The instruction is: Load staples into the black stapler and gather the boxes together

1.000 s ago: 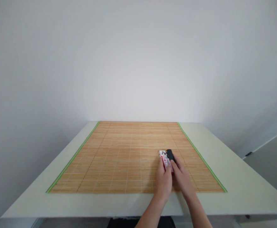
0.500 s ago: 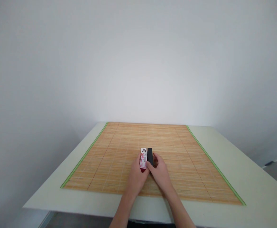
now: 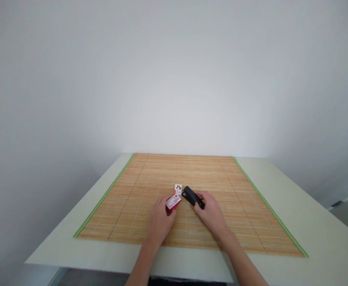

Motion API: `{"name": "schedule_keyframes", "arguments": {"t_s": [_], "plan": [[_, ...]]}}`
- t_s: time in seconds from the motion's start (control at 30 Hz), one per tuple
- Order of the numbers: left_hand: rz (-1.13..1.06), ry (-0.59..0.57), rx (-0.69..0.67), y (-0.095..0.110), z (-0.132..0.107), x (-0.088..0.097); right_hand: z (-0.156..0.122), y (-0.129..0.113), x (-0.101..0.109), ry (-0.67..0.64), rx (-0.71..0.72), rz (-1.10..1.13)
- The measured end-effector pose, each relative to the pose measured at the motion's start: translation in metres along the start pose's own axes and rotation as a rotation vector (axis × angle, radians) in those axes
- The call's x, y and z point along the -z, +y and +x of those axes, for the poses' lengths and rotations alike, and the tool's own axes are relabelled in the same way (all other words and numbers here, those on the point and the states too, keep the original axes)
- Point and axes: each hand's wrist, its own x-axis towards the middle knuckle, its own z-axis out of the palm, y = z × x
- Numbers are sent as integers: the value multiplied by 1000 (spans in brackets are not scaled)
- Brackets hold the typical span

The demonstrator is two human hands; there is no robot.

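My left hand (image 3: 162,218) grips a small red and white box (image 3: 173,202) with printing and what looks like a barcode on its upper face. Fingers of my right hand (image 3: 210,211) are closed round the rear part of a black stapler (image 3: 193,197), which points away and to the left. Just beyond the box, a small white flap or card (image 3: 178,189) with a dark picture and red print shows; whether it joins the box I cannot tell. A narrow gap separates the stapler's front end from the box.
Under both hands a bamboo mat (image 3: 150,174) with green edging covers much of a white table (image 3: 284,194). A plain pale wall (image 3: 180,79) rises behind the table's far edge. The table's front edge lies close to my body.
My hands have drawn apart. The box has turned in my left hand and shifted left, and the stapler has swung from nearly straight to slanting, its rear end moving right.
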Motion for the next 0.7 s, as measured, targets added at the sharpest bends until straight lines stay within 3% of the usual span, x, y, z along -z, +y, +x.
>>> {"name": "schedule_keyframes", "arguments": {"t_s": [0.17,0.33,0.53,0.7], "plan": [[-56,-38,-20,-25,7,21,-1,17,5,-35,60,25],[-111,-52,-45,-30,2,28,-8,36,-2,9,50,76],[-20,166,78,-50,19,28,-10,42,-5,2,26,81],[178,150,116,-67,38,31,-10,41,-4,-6,12,92]]}}
